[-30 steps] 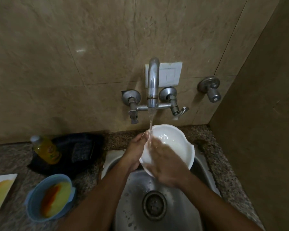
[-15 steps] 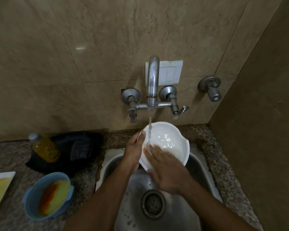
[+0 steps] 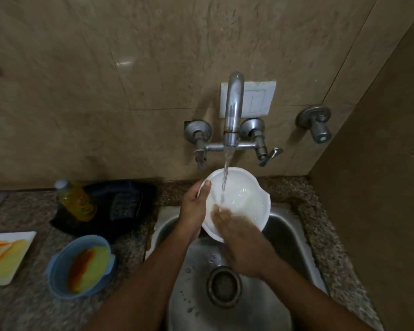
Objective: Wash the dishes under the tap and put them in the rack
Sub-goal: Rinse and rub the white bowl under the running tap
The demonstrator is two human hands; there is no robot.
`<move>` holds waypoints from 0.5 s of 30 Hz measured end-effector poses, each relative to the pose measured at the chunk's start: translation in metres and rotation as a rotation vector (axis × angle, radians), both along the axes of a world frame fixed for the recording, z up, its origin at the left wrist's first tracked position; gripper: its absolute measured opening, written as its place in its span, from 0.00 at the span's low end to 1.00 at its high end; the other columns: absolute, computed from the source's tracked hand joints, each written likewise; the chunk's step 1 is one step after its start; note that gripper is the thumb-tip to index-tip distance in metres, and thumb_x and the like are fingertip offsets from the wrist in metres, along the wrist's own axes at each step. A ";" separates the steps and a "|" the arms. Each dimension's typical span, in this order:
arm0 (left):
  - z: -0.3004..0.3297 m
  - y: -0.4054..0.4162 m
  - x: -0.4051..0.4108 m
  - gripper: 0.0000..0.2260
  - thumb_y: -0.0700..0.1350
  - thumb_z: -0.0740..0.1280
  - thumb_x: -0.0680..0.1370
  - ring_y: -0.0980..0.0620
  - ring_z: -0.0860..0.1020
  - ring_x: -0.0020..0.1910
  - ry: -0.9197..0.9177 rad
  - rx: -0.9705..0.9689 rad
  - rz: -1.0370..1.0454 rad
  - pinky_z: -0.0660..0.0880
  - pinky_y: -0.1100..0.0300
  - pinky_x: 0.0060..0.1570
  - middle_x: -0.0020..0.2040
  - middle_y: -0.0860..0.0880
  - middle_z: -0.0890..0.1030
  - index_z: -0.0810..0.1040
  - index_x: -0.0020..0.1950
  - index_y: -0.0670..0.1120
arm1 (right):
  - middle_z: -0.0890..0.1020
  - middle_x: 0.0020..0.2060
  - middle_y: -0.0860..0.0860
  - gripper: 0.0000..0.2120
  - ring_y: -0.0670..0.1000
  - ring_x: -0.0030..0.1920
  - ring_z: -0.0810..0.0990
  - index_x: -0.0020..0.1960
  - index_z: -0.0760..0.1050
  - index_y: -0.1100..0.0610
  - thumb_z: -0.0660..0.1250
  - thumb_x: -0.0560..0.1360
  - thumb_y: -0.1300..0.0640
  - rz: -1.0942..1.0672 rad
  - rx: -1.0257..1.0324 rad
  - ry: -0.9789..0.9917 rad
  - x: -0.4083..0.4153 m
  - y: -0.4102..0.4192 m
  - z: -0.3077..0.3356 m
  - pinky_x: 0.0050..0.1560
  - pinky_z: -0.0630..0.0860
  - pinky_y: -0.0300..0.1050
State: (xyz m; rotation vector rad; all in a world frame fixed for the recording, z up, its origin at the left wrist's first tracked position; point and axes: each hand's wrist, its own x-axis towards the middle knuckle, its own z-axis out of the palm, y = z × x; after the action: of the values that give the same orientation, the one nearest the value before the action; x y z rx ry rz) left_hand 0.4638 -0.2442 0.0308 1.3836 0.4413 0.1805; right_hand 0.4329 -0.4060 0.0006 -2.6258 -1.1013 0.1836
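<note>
A white bowl (image 3: 245,197) is tilted toward me over the steel sink (image 3: 285,237), under the running tap (image 3: 233,111). The water stream falls into the bowl. My left hand (image 3: 194,206) grips the bowl's left rim, thumb over the edge. My right hand (image 3: 239,242) lies flat against the bowl's near inner side, fingers spread and wet. A blue bowl (image 3: 58,271) smeared with orange and yellow stands on the counter at the left. A white square plate (image 3: 12,271) with the same smears lies at the far left edge.
A bottle of yellow dish liquid (image 3: 78,201) rests on a black holder (image 3: 110,211) with a scrubber behind the blue bowl. A wall stands close on the right. A separate tap valve (image 3: 317,124) sticks out of the back wall. No rack is in view.
The bowl has shifted slightly up and back under the stream. My right hand has slid over its near inner side. The left hand keeps its grip on the rim.
</note>
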 end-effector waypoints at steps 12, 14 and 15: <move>0.016 0.012 0.004 0.08 0.50 0.67 0.79 0.57 0.82 0.49 -0.010 0.205 0.025 0.76 0.61 0.49 0.47 0.55 0.85 0.84 0.54 0.51 | 0.35 0.78 0.44 0.49 0.46 0.78 0.35 0.80 0.35 0.50 0.68 0.74 0.56 0.062 0.074 0.069 -0.014 0.022 -0.006 0.74 0.37 0.41; 0.012 0.016 -0.002 0.09 0.50 0.67 0.79 0.56 0.82 0.50 -0.021 0.248 0.018 0.77 0.59 0.51 0.48 0.54 0.85 0.84 0.55 0.50 | 0.39 0.79 0.44 0.47 0.47 0.78 0.41 0.80 0.39 0.48 0.68 0.75 0.55 0.053 0.020 0.009 -0.008 0.003 -0.015 0.76 0.45 0.46; 0.010 0.016 -0.005 0.10 0.51 0.67 0.79 0.57 0.82 0.50 -0.023 0.278 0.007 0.77 0.60 0.52 0.49 0.55 0.85 0.84 0.56 0.51 | 0.41 0.79 0.47 0.45 0.51 0.79 0.45 0.81 0.41 0.48 0.68 0.75 0.53 -0.005 -0.021 -0.050 -0.003 -0.005 -0.017 0.77 0.52 0.52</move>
State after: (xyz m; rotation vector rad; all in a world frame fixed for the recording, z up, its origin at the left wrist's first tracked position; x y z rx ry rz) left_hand 0.4587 -0.2280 0.0409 1.6512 0.4127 0.2703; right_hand 0.4303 -0.4110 -0.0160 -2.6650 -1.1148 0.1297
